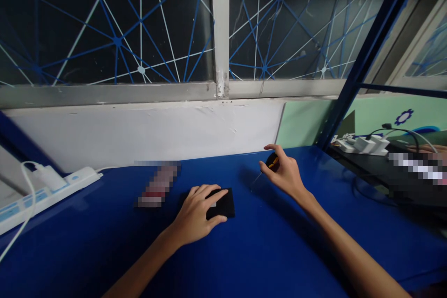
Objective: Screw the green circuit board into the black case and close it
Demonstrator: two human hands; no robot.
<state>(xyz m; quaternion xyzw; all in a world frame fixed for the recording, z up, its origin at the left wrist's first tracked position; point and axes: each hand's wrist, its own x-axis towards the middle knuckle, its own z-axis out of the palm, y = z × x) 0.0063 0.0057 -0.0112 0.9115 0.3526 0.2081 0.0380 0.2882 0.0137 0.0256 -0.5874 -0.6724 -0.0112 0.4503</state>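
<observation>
My left hand (pixel 199 212) rests over a flat black rectangular case (pixel 223 206) on the blue table (pixel 258 251), fingers across its top and thumb at its near right corner. Much of the case is hidden beneath the palm and fingers. To the right and a little farther back, my right hand (pixel 287 172) grips a screwdriver (pixel 272 161) by its black and yellow handle. The index finger is lifted off the handle. Its thin shaft slants down to the left, with the tip close to the table and apart from the case.
A blurred-out, reddish flat item (pixel 159 184) lies left of the case. At the left edge sits a white power strip (pixel 52 191) with a plugged-in charger and cable. Rightward, past a blue frame post (pixel 349 81), are plugs (pixel 366 144), cables and part of a person's hand (pixel 431 149).
</observation>
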